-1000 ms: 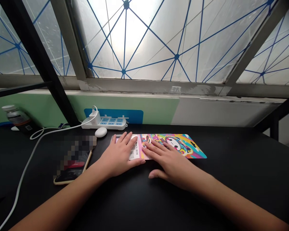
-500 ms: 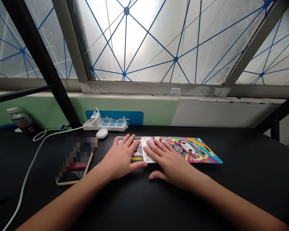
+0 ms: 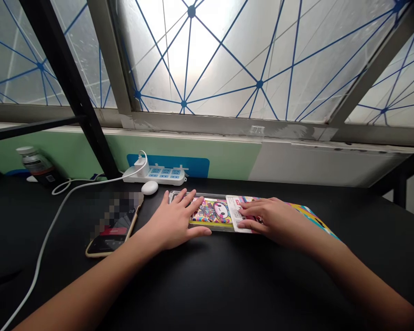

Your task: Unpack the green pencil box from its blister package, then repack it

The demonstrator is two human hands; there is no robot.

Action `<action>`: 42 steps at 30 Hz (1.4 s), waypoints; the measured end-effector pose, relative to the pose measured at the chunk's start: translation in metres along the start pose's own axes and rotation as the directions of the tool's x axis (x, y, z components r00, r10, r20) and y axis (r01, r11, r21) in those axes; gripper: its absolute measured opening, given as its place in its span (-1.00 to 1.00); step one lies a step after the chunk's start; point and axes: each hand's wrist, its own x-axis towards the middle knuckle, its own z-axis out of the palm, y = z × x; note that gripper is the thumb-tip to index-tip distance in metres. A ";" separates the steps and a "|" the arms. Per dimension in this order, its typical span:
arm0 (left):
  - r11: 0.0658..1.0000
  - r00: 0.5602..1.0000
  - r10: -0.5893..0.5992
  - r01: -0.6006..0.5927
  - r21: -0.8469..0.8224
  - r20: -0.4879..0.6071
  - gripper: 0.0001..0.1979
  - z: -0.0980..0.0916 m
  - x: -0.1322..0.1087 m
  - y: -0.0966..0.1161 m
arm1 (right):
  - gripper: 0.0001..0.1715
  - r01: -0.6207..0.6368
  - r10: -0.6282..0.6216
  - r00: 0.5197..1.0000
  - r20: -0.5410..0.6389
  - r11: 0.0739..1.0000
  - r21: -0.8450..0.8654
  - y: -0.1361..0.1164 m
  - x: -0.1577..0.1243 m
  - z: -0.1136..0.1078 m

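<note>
The pencil box (image 3: 212, 212) lies flat on the black bench. It is a slim case with a clear rim and a bright cartoon print, its left end under the left fingers (image 3: 179, 202). Its colourful sleeve (image 3: 317, 219) overlaps the box's right end — white label panel beneath the right fingers (image 3: 253, 212), the rest reaching rightward beyond them.

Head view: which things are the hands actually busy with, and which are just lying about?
In hand: left hand, flat on the pencil box; right hand, on the colourful sleeve at the box's right end.
Lying about: phone, power strip, white cable, white oval case, bottle.
</note>
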 end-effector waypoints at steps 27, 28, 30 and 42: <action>0.993 0.993 -0.115 0.114 -0.026 -0.005 -0.43 -0.010 0.005 -0.028 | -0.49 0.079 -0.092 0.977 -0.192 0.994 -0.072 0.006 0.021 0.045; 0.993 0.993 -0.118 0.118 -0.022 -0.005 -0.44 -0.010 0.005 -0.029 | -0.48 0.084 -0.093 0.979 -0.181 0.995 -0.057 0.009 0.021 0.043; 0.992 0.992 -0.128 0.128 -0.013 -0.008 -0.46 -0.010 0.006 -0.031 | -0.47 0.084 -0.089 0.984 -0.153 0.996 -0.037 0.018 0.018 0.039; 0.998 0.994 -0.068 0.068 -0.001 -0.081 -0.54 -0.012 0.007 -0.052 | -0.29 0.066 -0.124 0.923 -0.365 0.984 -0.168 -0.011 0.008 0.017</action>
